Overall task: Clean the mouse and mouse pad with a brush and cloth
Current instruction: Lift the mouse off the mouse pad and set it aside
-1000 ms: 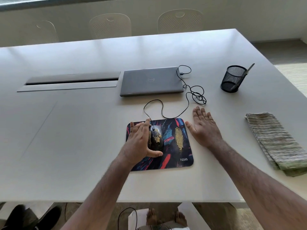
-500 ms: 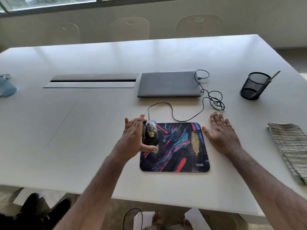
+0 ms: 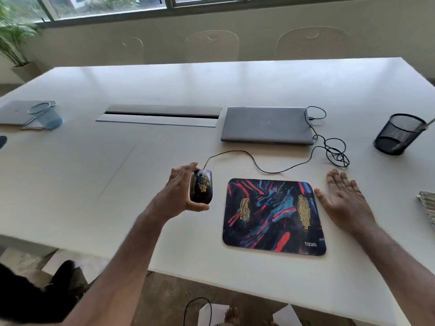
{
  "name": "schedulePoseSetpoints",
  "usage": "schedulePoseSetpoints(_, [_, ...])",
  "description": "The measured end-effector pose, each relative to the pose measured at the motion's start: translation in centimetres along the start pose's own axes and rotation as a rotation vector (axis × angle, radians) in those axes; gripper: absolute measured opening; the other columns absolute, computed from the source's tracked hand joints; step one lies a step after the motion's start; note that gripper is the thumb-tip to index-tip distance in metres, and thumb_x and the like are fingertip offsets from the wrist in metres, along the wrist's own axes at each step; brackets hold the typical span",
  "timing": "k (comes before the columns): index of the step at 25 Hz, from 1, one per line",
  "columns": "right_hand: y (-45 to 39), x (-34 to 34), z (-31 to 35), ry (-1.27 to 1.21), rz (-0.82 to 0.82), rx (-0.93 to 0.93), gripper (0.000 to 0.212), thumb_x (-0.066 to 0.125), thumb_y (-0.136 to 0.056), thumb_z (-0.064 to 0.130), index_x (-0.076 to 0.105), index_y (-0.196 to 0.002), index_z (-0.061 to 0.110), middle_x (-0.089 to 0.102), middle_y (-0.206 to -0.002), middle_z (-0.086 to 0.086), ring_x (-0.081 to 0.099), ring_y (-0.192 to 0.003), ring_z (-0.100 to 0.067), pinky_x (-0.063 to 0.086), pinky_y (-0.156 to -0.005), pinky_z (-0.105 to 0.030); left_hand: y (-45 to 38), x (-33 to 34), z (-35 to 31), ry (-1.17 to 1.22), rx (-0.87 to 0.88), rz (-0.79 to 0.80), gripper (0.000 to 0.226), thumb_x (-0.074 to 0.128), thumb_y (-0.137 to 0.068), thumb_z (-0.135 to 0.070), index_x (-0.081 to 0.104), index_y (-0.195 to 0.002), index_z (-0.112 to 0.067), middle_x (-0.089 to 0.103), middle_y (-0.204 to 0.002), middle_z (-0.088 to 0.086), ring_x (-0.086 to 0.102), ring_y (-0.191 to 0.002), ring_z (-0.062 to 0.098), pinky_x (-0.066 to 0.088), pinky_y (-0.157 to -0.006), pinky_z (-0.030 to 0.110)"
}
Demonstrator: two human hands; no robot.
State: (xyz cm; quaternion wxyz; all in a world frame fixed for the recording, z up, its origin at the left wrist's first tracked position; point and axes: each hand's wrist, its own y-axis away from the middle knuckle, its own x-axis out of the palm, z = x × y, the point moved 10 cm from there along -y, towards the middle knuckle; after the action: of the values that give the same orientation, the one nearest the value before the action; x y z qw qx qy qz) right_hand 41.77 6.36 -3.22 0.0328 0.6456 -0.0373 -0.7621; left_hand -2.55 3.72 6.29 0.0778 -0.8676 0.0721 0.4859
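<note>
My left hand (image 3: 180, 192) grips the glossy black mouse (image 3: 201, 186) left of the colourful rectangular mouse pad (image 3: 273, 216); my right hand (image 3: 344, 202) lies flat, fingers together, just beside the pad's right edge.

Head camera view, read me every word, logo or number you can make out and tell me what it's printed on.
"TIZUM": white letters at the near right corner of the mouse pad.
Round logo on the lid of the closed laptop: too blurred to read.
Mouse: gold splotches only, with no lettering readable.
</note>
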Motion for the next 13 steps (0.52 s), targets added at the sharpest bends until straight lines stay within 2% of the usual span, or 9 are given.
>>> schedulePoseSetpoints(4, [-0.5,0.2,0.0,-0.012,-0.024,-0.011,0.09,0.0,-0.094,0.072,-0.008,-0.165,0.018,-0.014,-0.174,-0.001,-0.012,-0.16,-0.013,-0.004,-0.131,-0.035,1.2,-0.5,3.7,0.015,-0.071,0.021,0.13,0.098,-0.059,-0.045,0.023,-0.159,-0.014,0.04,-0.154,0.001,0.024,-0.142,0.021,0.024,-0.119,0.035])
schedulePoseSetpoints(8, [-0.5,0.2,0.1,-0.018,-0.02,-0.009,0.09,0.0,-0.092,0.073,-0.008,-0.164,0.019,-0.012,-0.174,-0.001,-0.012,-0.159,-0.011,-0.005,-0.131,-0.035,1.9,-0.8,6.0,0.019,-0.122,0.038,0.136,0.09,-0.048,-0.064,0.024,-0.158,-0.019,0.039,-0.153,-0.004,0.021,-0.134,0.01,0.02,-0.113,0.028])
schedulePoseSetpoints(11, [-0.6,0.1,0.0,-0.012,-0.02,-0.009,0.092,-0.001,-0.092,0.074,-0.008,-0.165,0.019,-0.012,-0.174,0.0,-0.011,-0.16,-0.011,-0.003,-0.132,-0.035,2.3,-0.8,7.3,0.019,-0.127,0.057,0.129,0.099,-0.056,-0.046,0.025,-0.159,-0.021,0.037,-0.151,-0.013,0.016,-0.133,0.004,0.019,-0.116,0.029])
schedulePoseSetpoints(13, [-0.6,0.2,0.1,-0.013,-0.02,-0.01,0.092,-0.001,-0.092,0.074,-0.008,-0.165,0.019,-0.012,-0.174,0.0,-0.01,-0.16,-0.012,-0.003,-0.132,-0.036,2.5,-0.8,7.8,0.027,-0.118,0.069,0.127,0.099,-0.058,-0.041,0.025,-0.16,-0.021,0.035,-0.149,-0.019,0.018,-0.138,0.007,0.02,-0.118,0.029])
